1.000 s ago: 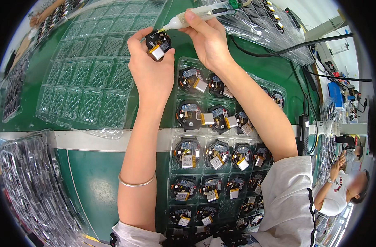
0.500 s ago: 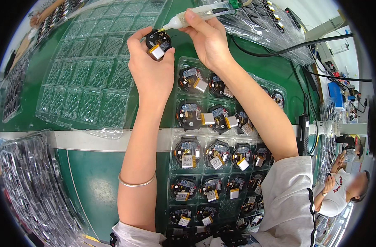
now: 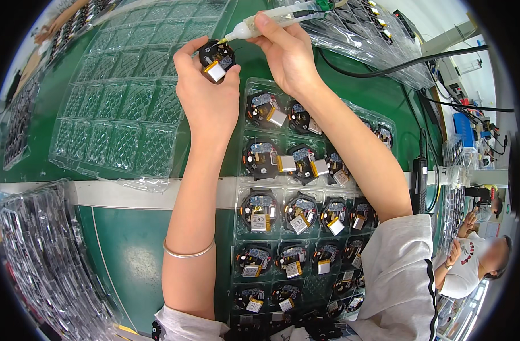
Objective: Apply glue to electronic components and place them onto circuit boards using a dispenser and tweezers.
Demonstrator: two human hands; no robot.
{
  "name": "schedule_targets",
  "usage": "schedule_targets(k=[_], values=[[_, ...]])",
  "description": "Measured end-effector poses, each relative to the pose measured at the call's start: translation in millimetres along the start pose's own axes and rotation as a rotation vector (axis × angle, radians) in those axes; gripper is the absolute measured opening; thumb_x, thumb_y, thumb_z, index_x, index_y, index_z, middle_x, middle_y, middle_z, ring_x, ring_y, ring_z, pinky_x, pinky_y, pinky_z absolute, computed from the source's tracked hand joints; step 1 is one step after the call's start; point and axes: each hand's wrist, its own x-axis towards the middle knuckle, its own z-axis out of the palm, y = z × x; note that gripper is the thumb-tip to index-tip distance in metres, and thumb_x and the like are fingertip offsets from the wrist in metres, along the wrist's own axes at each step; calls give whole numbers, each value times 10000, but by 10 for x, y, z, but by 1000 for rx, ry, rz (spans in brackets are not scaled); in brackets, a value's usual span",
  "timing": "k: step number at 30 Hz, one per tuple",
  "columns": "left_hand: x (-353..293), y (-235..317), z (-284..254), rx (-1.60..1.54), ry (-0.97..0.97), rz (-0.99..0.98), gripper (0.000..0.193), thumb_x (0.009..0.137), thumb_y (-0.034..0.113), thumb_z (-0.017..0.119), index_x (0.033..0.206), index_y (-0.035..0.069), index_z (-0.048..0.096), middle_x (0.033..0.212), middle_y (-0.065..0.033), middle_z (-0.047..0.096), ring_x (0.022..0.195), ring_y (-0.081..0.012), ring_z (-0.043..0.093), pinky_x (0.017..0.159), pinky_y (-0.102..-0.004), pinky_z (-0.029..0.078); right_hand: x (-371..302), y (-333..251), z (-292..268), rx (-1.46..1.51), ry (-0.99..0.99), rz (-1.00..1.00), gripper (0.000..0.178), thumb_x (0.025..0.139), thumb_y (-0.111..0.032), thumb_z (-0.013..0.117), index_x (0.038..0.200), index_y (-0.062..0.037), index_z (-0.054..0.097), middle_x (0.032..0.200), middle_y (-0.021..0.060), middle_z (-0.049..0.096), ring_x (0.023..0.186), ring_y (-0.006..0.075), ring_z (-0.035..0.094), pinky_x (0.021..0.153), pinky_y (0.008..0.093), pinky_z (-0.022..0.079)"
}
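Between the thumb and fingers of my left hand is a round black watch module, with a small silver battery on its near side. My right hand grips a translucent glue syringe with a white front end and a green cap. Its thin tip meets or nearly meets the module's upper edge; contact is too small to tell. Under and beside my right forearm lies a clear compartment tray of similar modules, each with a silver battery attached.
A clear tray with bare compartments lies at left on the green table. Stacked plastic trays stand at lower left. More bagged trays and a black cable are at upper right. Another person is at far right.
My left hand and the module have shifted very slightly left. The syringe and my right hand stay nearly in place.
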Motion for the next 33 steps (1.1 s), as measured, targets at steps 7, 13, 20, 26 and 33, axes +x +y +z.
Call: schedule_targets(k=[7, 13, 20, 26, 33], values=[[24, -6, -10, -22, 9, -12, 519, 748, -108, 662, 1187, -5, 404, 991, -171, 649, 903, -222, 659, 783, -315, 519, 32, 1, -34, 177, 78, -4, 256, 874, -201, 680, 1019, -17, 577, 968, 82, 640, 903, 169, 604, 803, 338, 479], [44, -58, 25, -289, -24, 14, 513, 787, -194, 535, 1225, -2, 348, 1098, -193, 580, 999, -232, 632, 837, -310, 547, 20, -22, -76, 219, 107, 19, 309, 902, -311, 628, 1042, -40, 575, 989, 76, 620, 962, 190, 577, 898, 367, 457], [48, -37, -8, -400, -13, -43, 537, 788, -235, 469, 1254, -2, 337, 1181, -188, 469, 1005, -255, 635, 832, -308, 550, -7, -15, -79, 304, 100, 29, 326, 907, -333, 612, 1065, -52, 570, 1005, 80, 627, 960, 206, 582, 847, 370, 470], [16, -68, -15, -347, -26, -74, 542, 793, -217, 502, 1265, -1, 347, 1199, -176, 516, 1024, -236, 629, 858, -309, 536, -73, -10, -26, 82, 90, 10, 368, 913, -341, 608, 1121, -47, 533, 1025, 76, 617, 965, 192, 587, 797, 351, 470], [19, -80, 11, -249, 23, -71, 531, 764, -186, 576, 1227, 23, 424, 1070, -157, 627, 973, -205, 644, 820, -303, 519, -53, -22, 33, -75, 100, 30, 363, 925, -295, 608, 1148, -24, 513, 1034, 68, 612, 959, 155, 581, 768, 319, 460]])
